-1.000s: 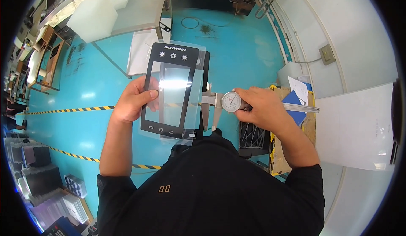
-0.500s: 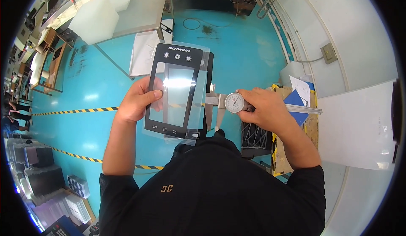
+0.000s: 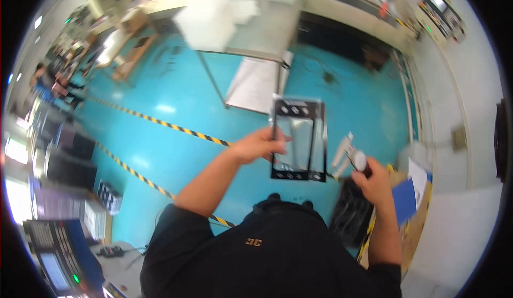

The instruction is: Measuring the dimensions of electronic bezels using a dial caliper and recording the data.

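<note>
Since the earlier frame, the silver metal dial caliper has tilted and come clear of the overlapped black-bordered clear rectangular panels. The left hand pinches their left side above the turquoise floor, long axis pointing away from the torso; the right hand, gripping the caliper, is just right. The thin panels look see-through, slightly blurred.

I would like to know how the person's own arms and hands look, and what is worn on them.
The left hand and right hand are bare, with no gloves visible. Short black sleeves leave the forearms uncovered; they belong to a black shirt with a small gold-coloured mark.
</note>
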The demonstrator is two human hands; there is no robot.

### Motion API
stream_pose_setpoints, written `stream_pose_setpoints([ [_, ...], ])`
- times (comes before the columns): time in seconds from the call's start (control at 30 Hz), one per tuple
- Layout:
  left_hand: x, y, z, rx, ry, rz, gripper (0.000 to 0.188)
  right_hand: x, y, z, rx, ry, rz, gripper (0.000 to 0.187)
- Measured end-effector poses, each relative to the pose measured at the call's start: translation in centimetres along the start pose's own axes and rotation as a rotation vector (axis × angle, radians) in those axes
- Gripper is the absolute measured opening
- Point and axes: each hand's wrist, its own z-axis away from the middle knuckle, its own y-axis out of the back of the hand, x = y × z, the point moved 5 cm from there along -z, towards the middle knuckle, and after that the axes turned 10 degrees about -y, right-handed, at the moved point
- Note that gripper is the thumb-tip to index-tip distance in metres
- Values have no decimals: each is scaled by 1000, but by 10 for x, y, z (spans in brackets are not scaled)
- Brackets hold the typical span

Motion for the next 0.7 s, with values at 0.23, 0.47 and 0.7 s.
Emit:
stream_pose_setpoints([
  [0.23,-74,-23,21,138,42,436,23,16,-86,-7,-155,-343,-376,34],
  [0.47,-60,-71,37,185,-109,814,73,88,-91,-42,42,-43,-226,25],
  [0.7,-38,-93,45,-34,-350,880,76,53,-82,-34,-360,-540,-797,23],
])
